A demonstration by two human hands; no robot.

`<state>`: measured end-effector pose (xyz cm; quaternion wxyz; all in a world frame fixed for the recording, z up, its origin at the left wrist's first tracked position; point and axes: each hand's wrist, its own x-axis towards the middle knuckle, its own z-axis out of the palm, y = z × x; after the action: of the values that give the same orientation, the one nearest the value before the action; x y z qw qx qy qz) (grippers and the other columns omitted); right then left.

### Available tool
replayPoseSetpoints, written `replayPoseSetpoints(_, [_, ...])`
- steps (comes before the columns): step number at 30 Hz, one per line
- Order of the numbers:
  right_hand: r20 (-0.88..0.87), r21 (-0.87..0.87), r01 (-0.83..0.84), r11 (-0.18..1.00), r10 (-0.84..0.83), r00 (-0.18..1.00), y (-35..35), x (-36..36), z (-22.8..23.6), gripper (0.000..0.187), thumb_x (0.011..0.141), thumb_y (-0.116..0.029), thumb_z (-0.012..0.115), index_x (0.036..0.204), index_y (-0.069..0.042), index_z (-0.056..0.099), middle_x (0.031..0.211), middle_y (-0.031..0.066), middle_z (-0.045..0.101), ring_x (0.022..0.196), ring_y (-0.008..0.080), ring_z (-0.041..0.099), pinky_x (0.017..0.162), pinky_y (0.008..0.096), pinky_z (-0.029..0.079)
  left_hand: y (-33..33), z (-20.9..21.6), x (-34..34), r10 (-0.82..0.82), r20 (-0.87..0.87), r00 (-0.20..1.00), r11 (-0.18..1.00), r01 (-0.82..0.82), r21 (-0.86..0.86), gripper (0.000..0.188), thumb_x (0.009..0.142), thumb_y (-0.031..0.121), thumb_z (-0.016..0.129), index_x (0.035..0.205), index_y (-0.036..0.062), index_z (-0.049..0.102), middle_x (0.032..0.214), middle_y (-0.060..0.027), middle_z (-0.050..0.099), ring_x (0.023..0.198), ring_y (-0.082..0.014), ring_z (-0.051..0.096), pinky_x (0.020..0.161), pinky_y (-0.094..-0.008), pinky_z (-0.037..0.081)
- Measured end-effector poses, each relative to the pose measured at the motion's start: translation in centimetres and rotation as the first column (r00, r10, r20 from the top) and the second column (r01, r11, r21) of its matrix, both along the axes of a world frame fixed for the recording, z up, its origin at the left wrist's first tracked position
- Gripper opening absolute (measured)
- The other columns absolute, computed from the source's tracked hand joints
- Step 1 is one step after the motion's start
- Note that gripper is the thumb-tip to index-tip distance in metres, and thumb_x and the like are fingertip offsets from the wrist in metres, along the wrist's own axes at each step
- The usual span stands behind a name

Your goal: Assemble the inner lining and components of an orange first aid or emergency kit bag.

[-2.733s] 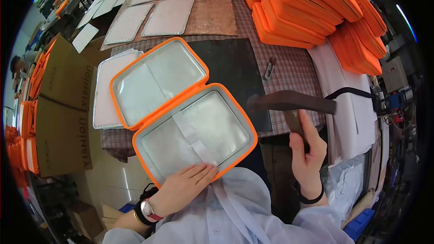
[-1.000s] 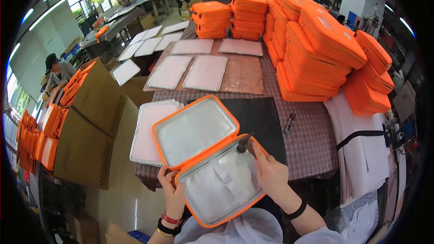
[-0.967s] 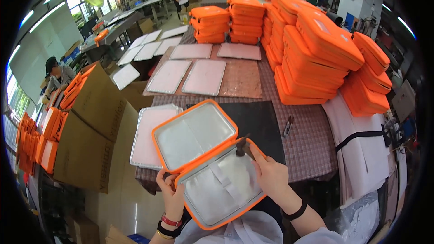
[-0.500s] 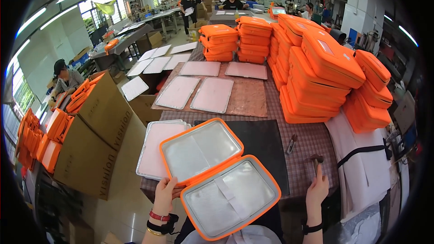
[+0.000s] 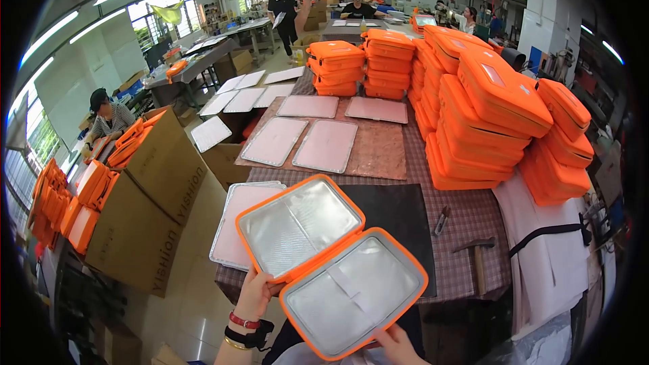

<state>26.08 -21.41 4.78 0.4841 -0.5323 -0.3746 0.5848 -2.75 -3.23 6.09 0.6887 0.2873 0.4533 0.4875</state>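
Fingers (image 5: 261,286) of the left hand (image 5: 251,301) are closed on the rim of the orange case (image 5: 320,257), by the left end of its hinge, low centre of the frame. Right hand (image 5: 399,347), bottom edge of the frame, touches the near rim of the same case; its underside is hidden, so can't tell how firmly it's gripped. Case is open flat, tilted in view: silver-lined halves upper left and lower right of the hinge, pale strap (image 5: 346,285) across the lower half. Behind it, a black mat (image 5: 399,220) and, left of that, a stack of pale panels (image 5: 233,224), partly covered by the case in view. Hammer (image 5: 479,272) lies right of centre on the counter (image 5: 461,260), which has a plaid cloth; small slim tool (image 5: 441,221) just above it. More panels on a brown board (image 5: 385,155), upper centre. Orange case stacks (image 5: 483,111) fill the upper right; white sheet material (image 5: 541,263) with a black strap below them. Big cardboard carton (image 5: 145,213) at left. Standing co-worker (image 5: 284,10) at the top, left of centre.
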Motion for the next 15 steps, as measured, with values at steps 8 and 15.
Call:
replayPoseSetpoints(8, [-0.291, -0.142, 0.341, 0.929, -0.369, 0.883, 6.3, 3.1, 3.3, 0.068, 0.107, -0.054, 0.023, 0.148, -0.001, 0.038, 0.146, 0.0114, 0.049, 0.136, 0.0218, 0.046, 0.114, 0.0375, 0.035, -3.0, 3.3, 1.8, -0.119, -0.625, 0.771, 0.632, 0.544, 0.551, 0.07, 0.085, 0.02, 0.079, 0.145, 0.0071, 0.047, 0.152, -0.0144, 0.04, 0.141, -0.0277, 0.04, 0.115, -0.0418, 0.034])
replayPoseSetpoints(15, [0.032, 0.232, 0.61, 0.758, -0.633, 0.774, 6.1, 4.3, 1.6, 0.069, 0.106, -0.054, 0.029, 0.153, -0.004, 0.032, 0.154, 0.0126, 0.036, 0.145, 0.022, 0.032, 0.117, 0.0414, 0.03, -3.5, 3.0, 4.1, -0.073, -0.814, 0.576, 0.458, 0.745, 0.485, 0.088, 0.085, 0.044, 0.075, 0.156, 0.0133, 0.033, 0.163, -0.0223, 0.018, 0.151, -0.041, 0.016, 0.12, -0.0498, 0.023])
